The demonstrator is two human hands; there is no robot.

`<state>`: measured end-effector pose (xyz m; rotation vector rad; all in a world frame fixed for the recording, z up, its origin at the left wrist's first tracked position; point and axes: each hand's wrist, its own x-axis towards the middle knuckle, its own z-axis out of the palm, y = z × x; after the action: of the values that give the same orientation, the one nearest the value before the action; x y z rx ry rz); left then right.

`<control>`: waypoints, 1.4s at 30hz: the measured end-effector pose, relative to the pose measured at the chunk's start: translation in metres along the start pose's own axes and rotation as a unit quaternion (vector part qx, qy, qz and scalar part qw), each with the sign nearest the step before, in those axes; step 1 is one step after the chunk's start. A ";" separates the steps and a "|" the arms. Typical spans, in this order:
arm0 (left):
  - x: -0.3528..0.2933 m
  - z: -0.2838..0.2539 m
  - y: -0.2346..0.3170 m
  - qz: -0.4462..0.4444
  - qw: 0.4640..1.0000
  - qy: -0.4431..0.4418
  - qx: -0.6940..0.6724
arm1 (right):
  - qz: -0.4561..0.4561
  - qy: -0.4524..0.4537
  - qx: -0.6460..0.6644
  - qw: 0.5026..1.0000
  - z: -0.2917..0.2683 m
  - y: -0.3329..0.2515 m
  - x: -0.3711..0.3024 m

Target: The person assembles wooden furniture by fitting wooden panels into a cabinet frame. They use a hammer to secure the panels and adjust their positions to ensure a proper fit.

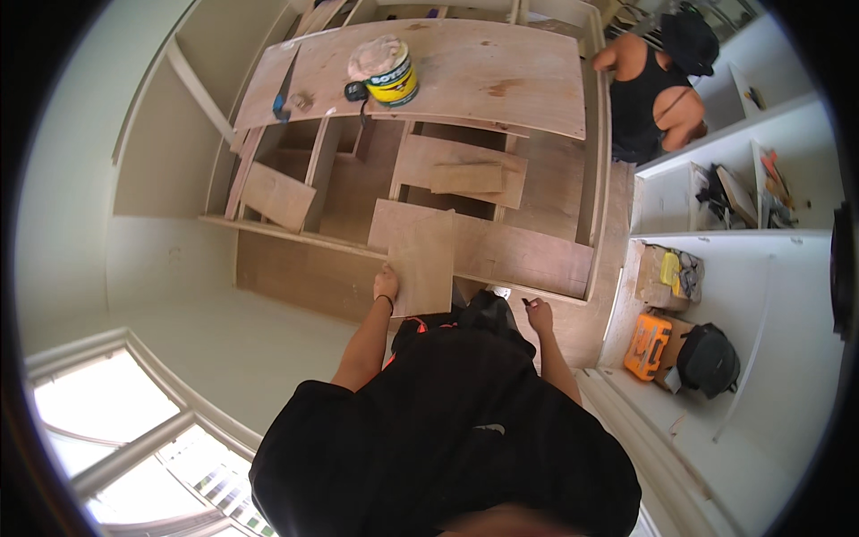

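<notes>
My left hand [385, 283] is closed on the left edge of a thin plywood piece [424, 279], just in front of me. That piece tilts over the near rail of a large wooden frame [309, 240] and overlaps another plywood panel [514, 246] lying along the frame's near side. Off to the right, my right hand [540, 316] is closed around a small dark object whose kind is too small to make out. It is apart from the plywood, near the frame's near right corner.
Across the frame lies a long plywood sheet [501, 67] bearing a yellow-and-green tub [392, 80] and a blue-handled handsaw [284, 97]. A co-worker [640, 98] stands at the far right. White shelving holds an orange case [648, 345] and a dark backpack [707, 360].
</notes>
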<state>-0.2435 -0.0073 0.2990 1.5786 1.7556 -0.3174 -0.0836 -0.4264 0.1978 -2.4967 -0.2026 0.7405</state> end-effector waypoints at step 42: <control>0.187 0.251 0.123 0.467 0.855 0.100 0.202 | -0.167 0.207 -0.054 0.962 0.068 -0.167 0.449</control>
<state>-0.0338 0.0021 0.0366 2.6344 0.8741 -0.0255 0.2566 -0.1275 0.0274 -2.5583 -0.5046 0.0660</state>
